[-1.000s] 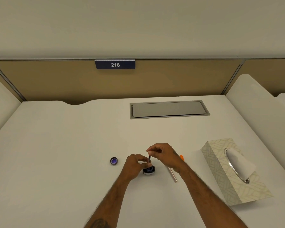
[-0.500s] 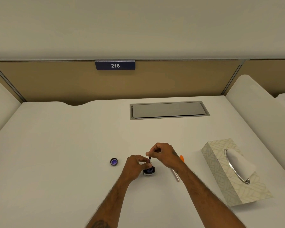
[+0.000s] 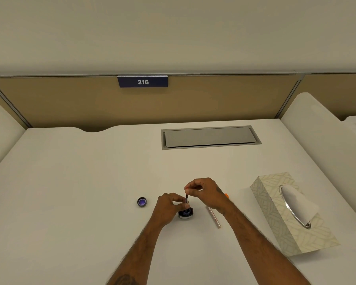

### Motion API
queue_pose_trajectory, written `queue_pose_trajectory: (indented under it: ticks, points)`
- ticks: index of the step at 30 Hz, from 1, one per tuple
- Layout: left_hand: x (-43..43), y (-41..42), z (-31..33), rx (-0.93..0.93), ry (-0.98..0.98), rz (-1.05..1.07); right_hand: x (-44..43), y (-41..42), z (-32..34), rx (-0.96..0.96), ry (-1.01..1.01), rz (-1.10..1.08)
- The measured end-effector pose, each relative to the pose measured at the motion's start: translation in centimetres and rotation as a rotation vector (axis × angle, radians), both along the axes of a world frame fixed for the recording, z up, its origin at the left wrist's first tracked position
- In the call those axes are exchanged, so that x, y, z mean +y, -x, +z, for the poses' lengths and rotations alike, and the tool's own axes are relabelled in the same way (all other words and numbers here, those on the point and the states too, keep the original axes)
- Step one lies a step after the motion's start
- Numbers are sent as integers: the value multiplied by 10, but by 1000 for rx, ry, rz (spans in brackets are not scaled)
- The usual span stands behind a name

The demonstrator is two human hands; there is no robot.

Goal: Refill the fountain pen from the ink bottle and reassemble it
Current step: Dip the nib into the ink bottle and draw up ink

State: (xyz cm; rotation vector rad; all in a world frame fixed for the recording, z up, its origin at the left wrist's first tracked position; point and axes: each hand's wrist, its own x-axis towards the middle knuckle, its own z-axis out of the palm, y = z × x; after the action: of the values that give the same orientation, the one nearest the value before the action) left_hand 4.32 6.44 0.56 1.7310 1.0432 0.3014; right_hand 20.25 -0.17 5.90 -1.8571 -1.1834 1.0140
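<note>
Head view, desk seen from above, near to far. Two bare forearms enter from the lower edge and meet over the ink bottle [image 3: 185, 213], which stands open on the white desk [image 3: 70, 202]. The left hand [image 3: 170, 206] is curled closed around the bottle's left side, thumb and fingers touching its shoulder and steadying it. The right hand [image 3: 203, 192] is arched above, wrist raised, its thumb and forefinger pinched shut on the top end of a thin dark pen part [image 3: 186, 199] that stands upright with its lower end in the bottle's mouth. Compared with the two earlier frames, almost nothing has shifted: both hands keep their places and the pinch at the top remains. This suggests the filling step is under way, probably working the filler to draw ink, though no ink level can be read at this size. Just right of the bottle, partly under the right wrist, lies a slim pinkish pen barrel [image 3: 214, 218]; a small orange piece [image 3: 226, 195] shows behind the wrist. Reassembly is therefore not yet begun. The bottle cap [image 3: 142, 202] lies upturned to the left, apart from the bottle. Farther right stands a tissue box [image 3: 275, 212]; beyond, a grey cable hatch [image 3: 211, 137] and a divider sign reading 216 [image 3: 142, 81].
</note>
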Motion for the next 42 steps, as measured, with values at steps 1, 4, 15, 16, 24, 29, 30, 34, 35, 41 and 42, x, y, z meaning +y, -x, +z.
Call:
queue_pose_trajectory:
  ticks: [1, 4, 15, 16, 24, 29, 30, 34, 35, 41, 42]
  points:
    - [0, 0, 0, -1, -2, 3, 1, 0, 0, -7, 3, -3]
    - [-1, 0, 0, -2, -4, 7, 3, 1, -2, -8, 12, -23]
    - [1, 0, -2, -14, 10, 14, 4, 0, -2, 12, -11, 3]
    - [1, 0, -1, -18, 15, 16, 3, -1, -1, 10, -14, 16]
    - [0, 0, -1, -18, 18, 16, 3, -2, -2, -43, -7, -3]
    - [-1, 0, -1, -21, 19, 32, 6, 1, -5, -33, -5, -64]
    - [-1, -1, -1, -22, 23, 32, 6, 2, -6, -41, -6, -71]
    - [0, -2, 0, -19, 20, 27, 8, 4, -7, -50, -8, -60]
    - [0, -2, 0, -22, 22, 29, 8, 3, -7, -33, -8, -53]
    - [1, 0, 1, -33, 29, 27, 4, 1, -3, -16, -17, 12]
    - [1, 0, 2, -31, 24, 24, 4, 1, -2, -15, -14, 16]
